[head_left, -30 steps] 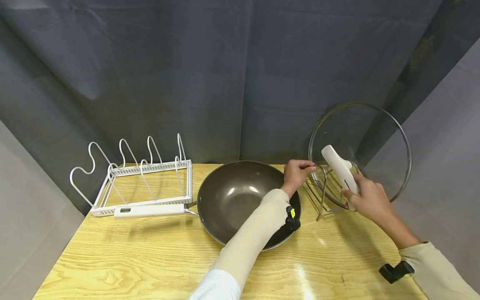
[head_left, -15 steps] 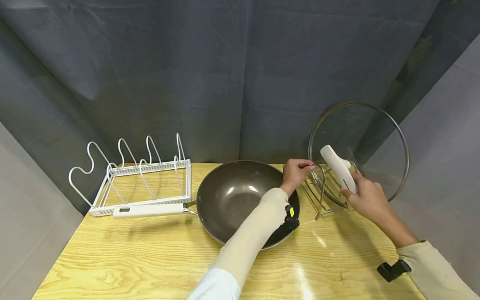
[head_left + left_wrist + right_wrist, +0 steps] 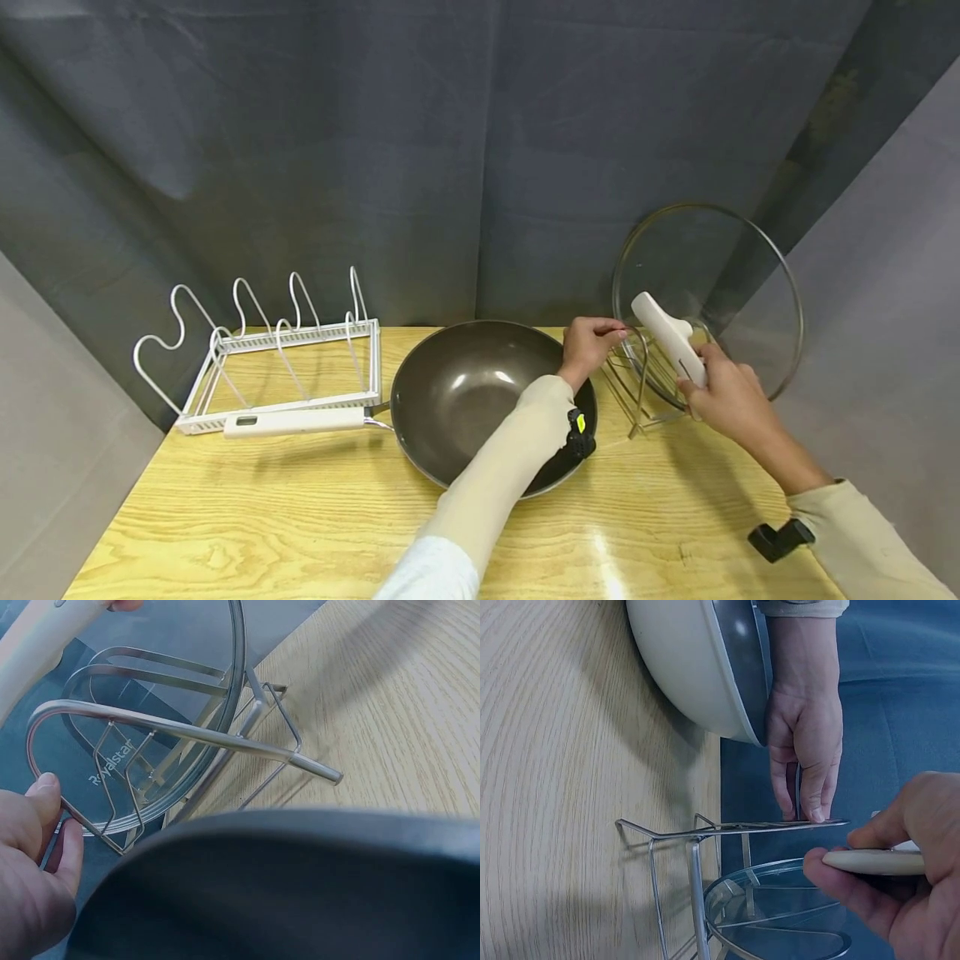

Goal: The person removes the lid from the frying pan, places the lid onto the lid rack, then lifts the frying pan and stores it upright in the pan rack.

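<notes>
At the right of the head view, a wire lid rack (image 3: 643,383) stands on the table. My left hand (image 3: 588,346) pinches the curved top of its front loop between thumb and fingers, also visible in the left wrist view on the rack (image 3: 187,733). A large glass lid (image 3: 712,258) with a metal rim stands on edge in the rack, behind that loop. My right hand (image 3: 731,400) grips the lower end of the lid's long white handle (image 3: 667,333). In the right wrist view, the lid's glass (image 3: 780,907) shows between the rack's wires.
A dark wok (image 3: 465,417) sits mid-table beneath my left forearm, its white handle (image 3: 300,422) pointing left. Behind that handle is a white pan rack (image 3: 375,358) with several upright loops. A dark curtain (image 3: 375,167) hangs along the table's back edge.
The lid and its handle have shifted slightly left in the rack, my right hand moving along with them. My left hand keeps its place on the rack's loop.
</notes>
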Action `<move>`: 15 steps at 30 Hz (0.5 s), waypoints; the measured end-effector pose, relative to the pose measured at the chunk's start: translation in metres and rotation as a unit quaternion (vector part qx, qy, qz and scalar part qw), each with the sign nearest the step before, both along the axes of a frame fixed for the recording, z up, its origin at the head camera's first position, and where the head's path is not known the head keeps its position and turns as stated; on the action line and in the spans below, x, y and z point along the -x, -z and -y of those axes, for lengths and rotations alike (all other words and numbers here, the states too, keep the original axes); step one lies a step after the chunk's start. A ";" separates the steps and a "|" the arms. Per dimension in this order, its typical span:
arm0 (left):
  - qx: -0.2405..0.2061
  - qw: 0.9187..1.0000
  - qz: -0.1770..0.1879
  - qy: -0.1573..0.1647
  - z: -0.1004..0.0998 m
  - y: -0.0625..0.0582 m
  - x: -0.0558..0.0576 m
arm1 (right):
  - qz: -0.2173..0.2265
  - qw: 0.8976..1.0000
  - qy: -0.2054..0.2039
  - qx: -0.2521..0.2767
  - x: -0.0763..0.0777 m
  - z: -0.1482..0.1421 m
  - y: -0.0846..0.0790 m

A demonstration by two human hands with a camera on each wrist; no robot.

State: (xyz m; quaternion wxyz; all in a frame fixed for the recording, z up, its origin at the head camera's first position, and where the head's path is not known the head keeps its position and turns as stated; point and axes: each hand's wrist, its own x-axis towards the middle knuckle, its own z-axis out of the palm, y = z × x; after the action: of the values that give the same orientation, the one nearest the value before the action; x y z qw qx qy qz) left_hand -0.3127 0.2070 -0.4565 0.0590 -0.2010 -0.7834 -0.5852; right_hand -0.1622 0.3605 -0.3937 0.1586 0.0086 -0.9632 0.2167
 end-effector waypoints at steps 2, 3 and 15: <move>-0.001 1.000 -0.003 0.001 0.001 -0.001 0.000 | 0.004 1.000 0.000 -0.001 0.000 0.001 0.000; -0.003 1.000 -0.005 0.001 0.001 -0.001 0.000 | 0.005 1.000 0.001 -0.001 0.000 0.002 0.000; -0.007 1.000 -0.005 0.000 0.001 0.000 0.001 | 0.006 1.000 0.003 -0.022 0.000 0.011 -0.004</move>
State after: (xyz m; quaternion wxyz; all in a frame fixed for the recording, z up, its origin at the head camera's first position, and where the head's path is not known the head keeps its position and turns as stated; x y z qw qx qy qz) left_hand -0.3133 0.2064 -0.4565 0.0639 -0.2035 -0.7792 -0.5894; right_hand -0.1622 0.3493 -0.3899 0.1538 0.0076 -0.9687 0.1949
